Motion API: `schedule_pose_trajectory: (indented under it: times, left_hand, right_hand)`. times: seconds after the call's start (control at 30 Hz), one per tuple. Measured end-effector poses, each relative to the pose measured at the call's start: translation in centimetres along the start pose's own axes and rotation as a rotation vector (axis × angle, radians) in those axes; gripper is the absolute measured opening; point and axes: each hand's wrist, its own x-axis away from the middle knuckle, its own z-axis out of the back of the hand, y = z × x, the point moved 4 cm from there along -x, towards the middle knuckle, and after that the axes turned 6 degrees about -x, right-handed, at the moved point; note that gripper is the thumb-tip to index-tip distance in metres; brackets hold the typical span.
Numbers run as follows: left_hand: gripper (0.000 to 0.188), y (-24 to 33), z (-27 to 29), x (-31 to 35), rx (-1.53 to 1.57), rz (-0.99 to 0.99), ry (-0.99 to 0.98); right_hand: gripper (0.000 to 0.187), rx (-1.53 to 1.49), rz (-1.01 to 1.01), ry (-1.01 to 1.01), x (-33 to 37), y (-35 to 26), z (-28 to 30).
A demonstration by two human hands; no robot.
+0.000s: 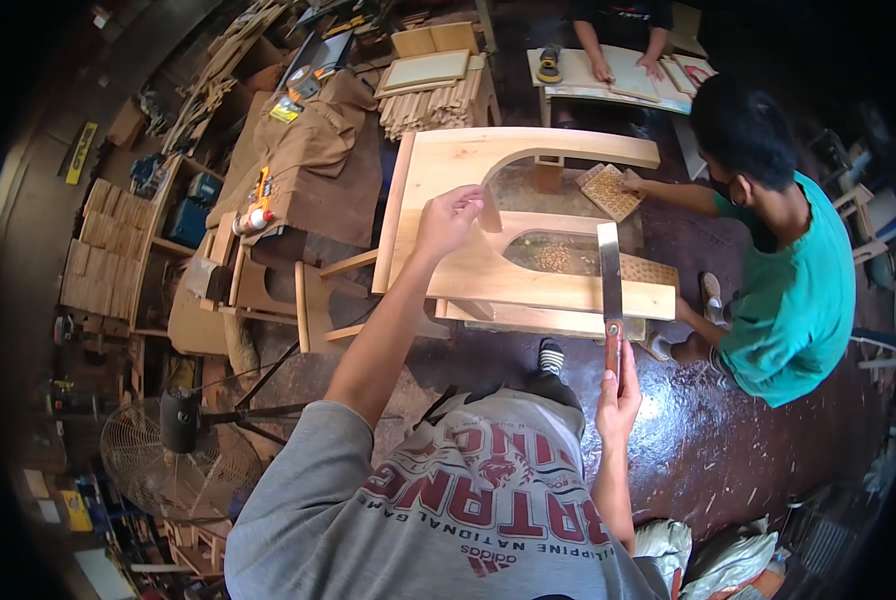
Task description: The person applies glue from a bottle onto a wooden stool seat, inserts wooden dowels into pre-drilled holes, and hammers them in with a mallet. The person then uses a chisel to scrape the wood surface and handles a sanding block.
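In my right hand (619,396) is a putty knife (613,285), held by its reddish-brown handle with the long metal blade pointing away from me. The blade passes over the near edge of a pale wooden furniture frame (438,160), which has rounded, U-shaped openings. My left hand (448,220) is over the middle of this frame, beside the curved inner edge of the far opening. Its fingers are drawn together in a pinch; whatever may be between them is too small to make out.
To the right, a person in a green shirt (793,290) crouches, one hand on a patterned tan block (611,192). Another person works at a far table (578,75) bearing a yellow sander (549,65). A standing fan (180,450) and cloth-covered bench (318,150) are left; sacks (723,560) lie lower right.
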Motion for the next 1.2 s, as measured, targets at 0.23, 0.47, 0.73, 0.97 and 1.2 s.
schedule_pose_trajectory:
  times: [0.23, 0.47, 0.73, 0.97, 1.2]
  left_hand:
    - [0.025, -1.0, 5.1, 11.4, -0.587, 0.106, 0.364]
    - [0.044, -0.1, 1.4, 18.8, -0.833, 0.271, 0.308]
    - [0.037, 0.9, 0.5, 17.7, -0.902, 0.255, 0.328]
    - [0.040, -0.1, 0.7, 18.4, -0.972, 0.164, 0.231]
    - [0.048, 0.5, -0.8, 16.1, -0.902, 0.290, 0.229]
  right_hand:
    - [0.051, -0.026, -0.017, -0.192, -9.2, 0.2, 0.6]
    - [0.051, -0.074, -0.193, -0.408, -16.6, 2.5, 0.2]
    - [0.051, -0.148, -0.328, -0.453, -17.9, 2.9, 0.1]
    - [0.052, -0.175, -0.232, -0.440, -17.9, 4.3, 0.3]
    - [0.051, -0.213, -0.424, -0.445, -18.4, 2.6, 0.3]
